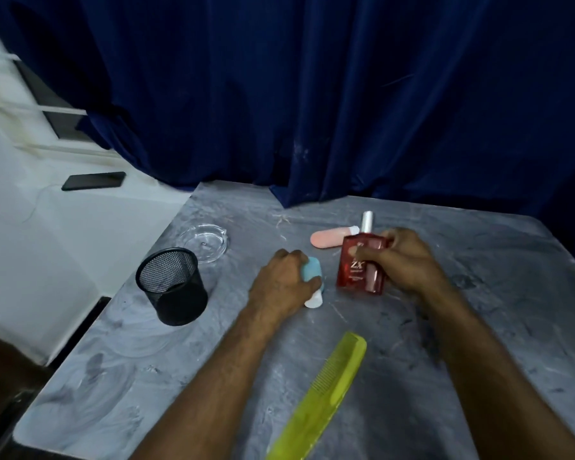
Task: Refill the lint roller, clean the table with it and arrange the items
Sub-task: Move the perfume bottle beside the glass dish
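On the grey marbled table, my left hand is closed around a small light-blue and white lint roller that lies on the surface. My right hand grips a red square perfume bottle with a silver cap, standing upright near the table's middle. Just behind the bottle lies a pink capsule-shaped case with a white end. A yellow-green comb lies diagonally near the front edge, between my forearms.
A black mesh pen cup stands at the table's left side, with a clear glass ashtray behind it. A dark phone rests on the white ledge to the left. A dark blue curtain hangs behind the table.
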Demonstrator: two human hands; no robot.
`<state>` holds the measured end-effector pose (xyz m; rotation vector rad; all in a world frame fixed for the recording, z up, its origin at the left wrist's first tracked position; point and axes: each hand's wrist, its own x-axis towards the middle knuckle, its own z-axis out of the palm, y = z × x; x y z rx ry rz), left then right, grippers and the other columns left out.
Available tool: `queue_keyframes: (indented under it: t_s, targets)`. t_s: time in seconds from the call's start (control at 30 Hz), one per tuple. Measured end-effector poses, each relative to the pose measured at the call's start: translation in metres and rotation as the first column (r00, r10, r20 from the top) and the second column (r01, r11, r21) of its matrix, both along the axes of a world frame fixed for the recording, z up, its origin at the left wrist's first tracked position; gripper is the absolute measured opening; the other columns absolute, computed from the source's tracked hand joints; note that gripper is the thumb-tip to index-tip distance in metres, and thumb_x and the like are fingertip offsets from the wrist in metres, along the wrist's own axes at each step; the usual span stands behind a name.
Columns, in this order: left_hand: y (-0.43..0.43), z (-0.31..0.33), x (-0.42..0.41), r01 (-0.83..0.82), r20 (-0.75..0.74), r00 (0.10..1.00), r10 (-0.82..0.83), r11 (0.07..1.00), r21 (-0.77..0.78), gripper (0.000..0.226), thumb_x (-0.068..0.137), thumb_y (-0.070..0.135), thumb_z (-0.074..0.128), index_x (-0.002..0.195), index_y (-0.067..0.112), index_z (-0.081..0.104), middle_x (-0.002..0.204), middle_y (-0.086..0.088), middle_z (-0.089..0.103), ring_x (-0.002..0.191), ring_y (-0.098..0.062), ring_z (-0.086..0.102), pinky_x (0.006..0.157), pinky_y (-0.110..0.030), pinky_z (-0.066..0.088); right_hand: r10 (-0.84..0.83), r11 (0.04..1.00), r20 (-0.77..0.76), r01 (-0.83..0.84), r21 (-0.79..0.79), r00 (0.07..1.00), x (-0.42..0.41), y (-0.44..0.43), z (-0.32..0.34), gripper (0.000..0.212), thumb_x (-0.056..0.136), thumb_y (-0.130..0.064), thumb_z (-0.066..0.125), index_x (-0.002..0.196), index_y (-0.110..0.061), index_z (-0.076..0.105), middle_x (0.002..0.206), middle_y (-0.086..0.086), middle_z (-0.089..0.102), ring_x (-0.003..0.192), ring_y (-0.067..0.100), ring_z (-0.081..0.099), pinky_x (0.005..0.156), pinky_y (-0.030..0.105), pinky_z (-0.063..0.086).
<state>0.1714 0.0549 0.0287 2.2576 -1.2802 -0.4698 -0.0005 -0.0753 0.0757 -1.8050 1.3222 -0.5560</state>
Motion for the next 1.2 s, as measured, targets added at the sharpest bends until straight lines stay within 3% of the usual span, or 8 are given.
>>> queue_keyframes:
  t_s: [0.07, 0.2, 0.4, 0.53, 0.63, 0.83, 0.97, 1.2]
  targets:
    - [0.0, -0.002, -0.014, 0.038, 0.006, 0.999, -0.038, 0.999, -0.02, 0.058, 0.089, 0.048, 0.074, 0.139, 0.021, 0.063, 0.133, -0.009, 0.061, 0.118, -0.031, 0.067, 0.1, -0.04, 0.054, -0.01, 0.996, 0.087, 0.018, -0.088, 0.996, -0.01, -0.002, 0.019, 0.038, 0.068, -0.041, 0.092, 0.094, -0.023, 0.071, 0.087, -0.002, 0.079, 0.079, 0.017, 0.076, 0.078, 0.044, 0.064]
    - [-0.002, -0.002, -0.034, 0.061, 0.023, 0.998, -0.06, 0.997, -0.043, 0.06, 0.088, 0.05, 0.075, 0.139, 0.021, 0.063, 0.132, -0.009, 0.06, 0.117, -0.032, 0.067, 0.099, -0.043, 0.056, 0.122, 0.984, 0.315, -0.073, -0.162, 0.941, -0.004, -0.001, 0.041, 0.04, 0.073, -0.036, 0.09, 0.106, -0.025, 0.07, 0.103, 0.0, 0.079, 0.094, 0.018, 0.077, 0.086, 0.049, 0.064]
    - [0.002, 0.002, -0.054, 0.055, 0.05, 0.998, -0.049, 0.991, -0.124, 0.054, 0.089, 0.049, 0.074, 0.134, 0.02, 0.063, 0.131, -0.009, 0.063, 0.119, -0.033, 0.066, 0.098, -0.042, 0.053, 0.359, 0.925, 0.353, -0.28, -0.255, 0.864, 0.054, 0.014, 0.034, 0.044, 0.069, -0.041, 0.088, 0.107, -0.027, 0.069, 0.107, -0.001, 0.078, 0.1, 0.017, 0.075, 0.089, 0.049, 0.063]
    - [0.012, 0.001, -0.063, 0.07, 0.12, 0.991, -0.051, 0.985, -0.159, 0.052, 0.093, 0.055, 0.066, 0.131, 0.021, 0.062, 0.127, -0.007, 0.067, 0.121, -0.03, 0.063, 0.095, -0.045, 0.053, 0.479, 0.869, 0.266, -0.409, -0.278, 0.837, 0.099, 0.02, 0.022, 0.04, 0.069, -0.035, 0.089, 0.104, -0.038, 0.069, 0.107, -0.004, 0.077, 0.1, 0.012, 0.074, 0.095, 0.045, 0.061]
    - [0.025, 0.0, -0.063, 0.055, 0.153, 0.988, -0.025, 0.98, -0.193, 0.048, 0.095, 0.059, 0.058, 0.128, 0.024, 0.064, 0.124, -0.003, 0.07, 0.121, -0.025, 0.062, 0.093, -0.045, 0.053, 0.533, 0.819, 0.126, -0.473, -0.324, 0.837, 0.125, 0.02, 0.015, 0.041, 0.076, -0.027, 0.088, 0.113, -0.031, 0.07, 0.108, -0.006, 0.077, 0.101, 0.011, 0.073, 0.098, 0.045, 0.059]
    - [0.055, -0.002, -0.058, -0.02, 0.118, 0.991, 0.056, 0.957, -0.288, 0.041, 0.089, 0.059, 0.053, 0.112, 0.03, 0.071, 0.107, 0.005, 0.075, 0.107, -0.02, 0.066, 0.083, -0.038, 0.055, 0.484, 0.773, -0.14, -0.497, -0.395, 0.864, 0.156, 0.028, 0.006, 0.038, 0.083, -0.032, 0.083, 0.117, -0.024, 0.069, 0.113, -0.004, 0.077, 0.103, 0.017, 0.07, 0.096, 0.042, 0.055]
    - [0.071, -0.005, -0.053, -0.022, 0.14, 0.988, 0.068, 0.951, -0.309, 0.046, 0.088, 0.061, 0.042, 0.11, 0.032, 0.071, 0.107, 0.01, 0.075, 0.105, -0.011, 0.063, 0.081, -0.033, 0.054, 0.469, 0.781, -0.178, -0.501, -0.373, 0.865, 0.163, 0.026, -0.002, 0.035, 0.083, -0.031, 0.082, 0.115, -0.023, 0.069, 0.114, -0.002, 0.076, 0.106, 0.02, 0.069, 0.097, 0.044, 0.054]
    - [0.084, -0.009, -0.046, -0.057, 0.097, 0.99, 0.098, 0.931, -0.36, 0.024, 0.091, 0.049, 0.056, 0.099, 0.032, 0.071, 0.093, 0.014, 0.073, 0.091, -0.006, 0.061, 0.074, -0.031, 0.055, 0.417, 0.792, -0.197, -0.462, -0.4, 0.887, 0.166, 0.025, -0.012, 0.039, 0.082, -0.033, 0.082, 0.117, -0.026, 0.067, 0.116, -0.001, 0.076, 0.103, 0.018, 0.07, 0.095, 0.042, 0.056]
